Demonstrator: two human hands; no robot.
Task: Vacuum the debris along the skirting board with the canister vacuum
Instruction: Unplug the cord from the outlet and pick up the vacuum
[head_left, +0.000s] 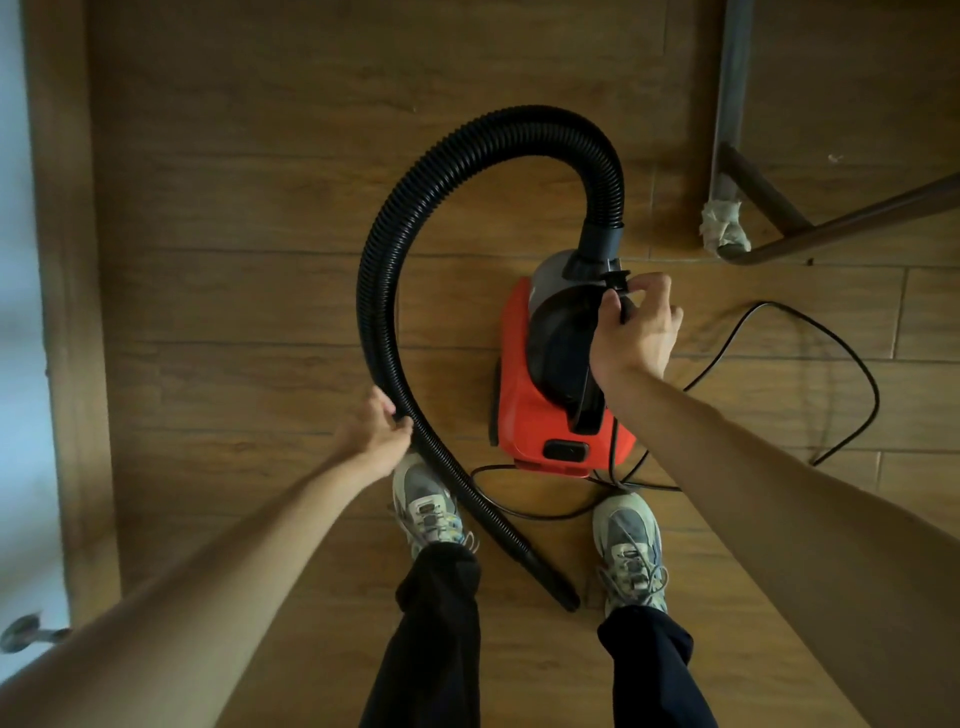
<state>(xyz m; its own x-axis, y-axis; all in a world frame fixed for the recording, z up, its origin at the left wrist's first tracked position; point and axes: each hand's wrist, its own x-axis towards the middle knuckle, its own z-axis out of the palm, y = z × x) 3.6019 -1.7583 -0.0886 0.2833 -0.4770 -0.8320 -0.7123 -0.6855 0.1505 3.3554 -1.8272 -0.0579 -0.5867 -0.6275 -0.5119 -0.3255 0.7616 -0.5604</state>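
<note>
On the wood floor (234, 291) before our feet stands the canister vacuum (550, 415); our right hand (636, 332) grips its handle (615, 301), our left hand (376, 428) curls around the hose (379, 291).

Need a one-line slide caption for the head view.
Left hand on the black hose, right hand gripping the red canister vacuum's handle, nozzle lying between the feet.

Dim, warm light over the wooden floor (234, 208), with pale daylight washing in from the left. Edges bow outward and blur slightly.
</note>
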